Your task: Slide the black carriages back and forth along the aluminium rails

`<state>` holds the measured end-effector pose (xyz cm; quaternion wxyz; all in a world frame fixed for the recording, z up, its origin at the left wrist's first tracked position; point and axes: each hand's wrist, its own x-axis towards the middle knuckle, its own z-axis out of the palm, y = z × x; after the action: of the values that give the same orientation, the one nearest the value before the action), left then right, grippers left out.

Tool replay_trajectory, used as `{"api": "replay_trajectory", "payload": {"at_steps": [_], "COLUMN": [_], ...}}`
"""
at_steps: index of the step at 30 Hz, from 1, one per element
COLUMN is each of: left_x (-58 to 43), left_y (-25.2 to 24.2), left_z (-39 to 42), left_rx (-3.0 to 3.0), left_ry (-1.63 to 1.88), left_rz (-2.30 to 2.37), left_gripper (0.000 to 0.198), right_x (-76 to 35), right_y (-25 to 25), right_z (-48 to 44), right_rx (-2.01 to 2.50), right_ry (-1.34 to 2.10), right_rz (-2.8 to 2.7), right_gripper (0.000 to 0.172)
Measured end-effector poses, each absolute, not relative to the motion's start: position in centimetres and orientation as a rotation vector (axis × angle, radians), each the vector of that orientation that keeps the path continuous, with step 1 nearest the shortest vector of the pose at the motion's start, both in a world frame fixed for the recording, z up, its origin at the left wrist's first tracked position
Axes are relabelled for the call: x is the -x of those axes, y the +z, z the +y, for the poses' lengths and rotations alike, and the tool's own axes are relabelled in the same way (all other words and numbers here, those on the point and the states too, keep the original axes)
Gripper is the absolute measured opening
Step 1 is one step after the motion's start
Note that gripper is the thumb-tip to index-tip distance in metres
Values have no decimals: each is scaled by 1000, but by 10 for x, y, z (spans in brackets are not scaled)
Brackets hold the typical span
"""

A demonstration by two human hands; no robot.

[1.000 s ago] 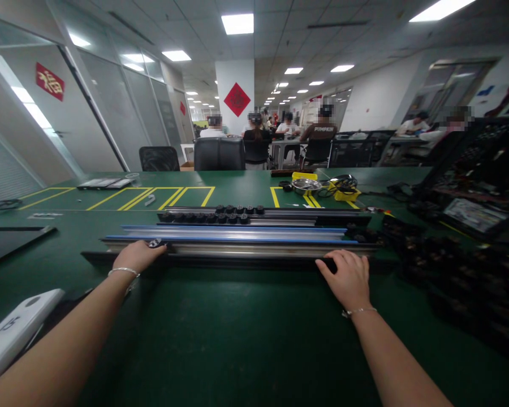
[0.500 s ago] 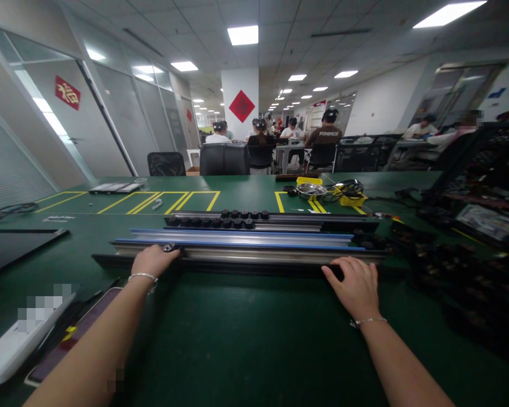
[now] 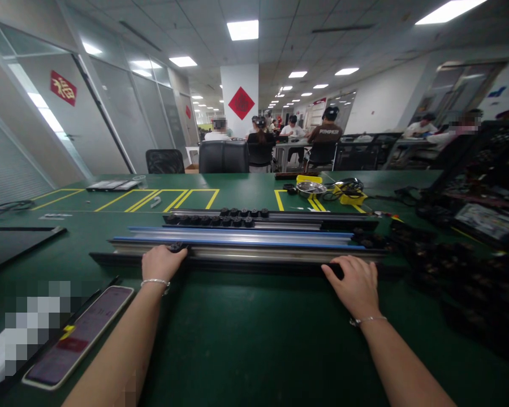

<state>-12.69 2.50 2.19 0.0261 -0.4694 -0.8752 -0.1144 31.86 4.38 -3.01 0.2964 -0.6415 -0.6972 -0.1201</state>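
A long black-edged metal rail [image 3: 254, 256] lies crosswise on the green table in front of me. Near the rail's left end, my left hand [image 3: 160, 264] is closed on a small black round part [image 3: 178, 247], which sits at the rail; its underside is hidden. My right hand [image 3: 357, 285] grips the rail toward its right end, fingers curled over it and thumb on the near side. Just behind lies a blue-edged rail [image 3: 241, 236]. Farther back, several black round parts [image 3: 212, 221] stand in a row on another rail.
At the right is a dark heap of small parts [image 3: 458, 277]. A metal bowl [image 3: 310, 189] and a yellow holder with cables [image 3: 351, 195] stand at the back. To the left lie a phone [image 3: 82, 333] and a dark flat panel [image 3: 17, 246]. People sit beyond the table.
My left hand has slid a little to the right along the rail with the black round part. The phone now shows more fully. My right hand has stayed in place.
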Motion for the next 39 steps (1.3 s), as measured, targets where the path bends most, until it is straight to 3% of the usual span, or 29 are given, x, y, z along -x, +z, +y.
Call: {"api": "replay_trajectory", "payload": {"at_steps": [14,39], "left_x": [114,109], "left_y": [17,8], "left_z": [24,25], "left_rx": [1393,1388], "left_ry": [-477,-546], "left_rz": [-2646,-2607], "left_gripper": [56,62], "right_x": [-310,-298], "right_y": [-26,-17], "right_z": [39,34], "right_rx": [1648,1614], "right_ry": [-270,-199], "right_rz": [-1911,-1936], "right_gripper": [33,24]}}
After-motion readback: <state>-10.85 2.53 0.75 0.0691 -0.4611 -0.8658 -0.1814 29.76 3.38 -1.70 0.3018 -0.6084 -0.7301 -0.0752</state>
